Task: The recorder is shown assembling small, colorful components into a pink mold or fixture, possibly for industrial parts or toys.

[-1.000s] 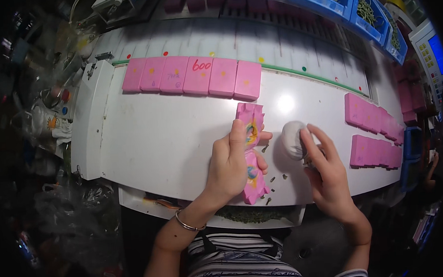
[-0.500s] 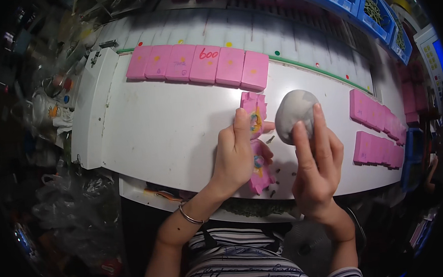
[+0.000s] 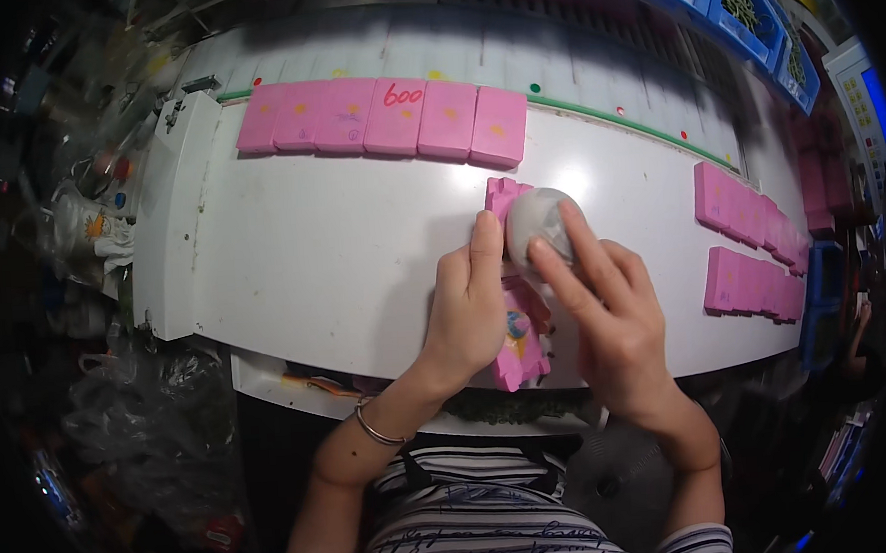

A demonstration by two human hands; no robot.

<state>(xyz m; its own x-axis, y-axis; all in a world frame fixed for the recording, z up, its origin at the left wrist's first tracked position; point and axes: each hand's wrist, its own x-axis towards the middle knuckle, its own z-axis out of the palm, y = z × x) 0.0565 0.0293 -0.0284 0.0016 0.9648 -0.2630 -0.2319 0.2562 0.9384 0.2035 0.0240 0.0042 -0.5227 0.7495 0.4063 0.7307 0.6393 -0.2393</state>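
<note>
My left hand [image 3: 464, 300] grips an upper pink mould half [image 3: 499, 195], its thumb pointing up along the near side. My right hand [image 3: 611, 318] holds a smooth grey-white rounded pad [image 3: 543, 226] with its fingers spread over the top. The pad sits against or just over that upper half and covers most of it; whether it touches cannot be told. Just below, a second pink mould half [image 3: 517, 358] rests on the white table, with a blue and yellow coloured hollow in its middle. My left hand partly hides its upper end.
A row of pink blocks [image 3: 395, 119] lines the far side of the white table [image 3: 302, 254]. Two more rows of pink blocks [image 3: 749, 280] stand at the right. Blue bins [image 3: 750, 20] with green pieces sit at the far right. Clear plastic bags [image 3: 175, 411] lie at lower left.
My right hand has brought the grey-white pad left, from beside the upper pink mould half to over it. My left hand stays nearly in place.
</note>
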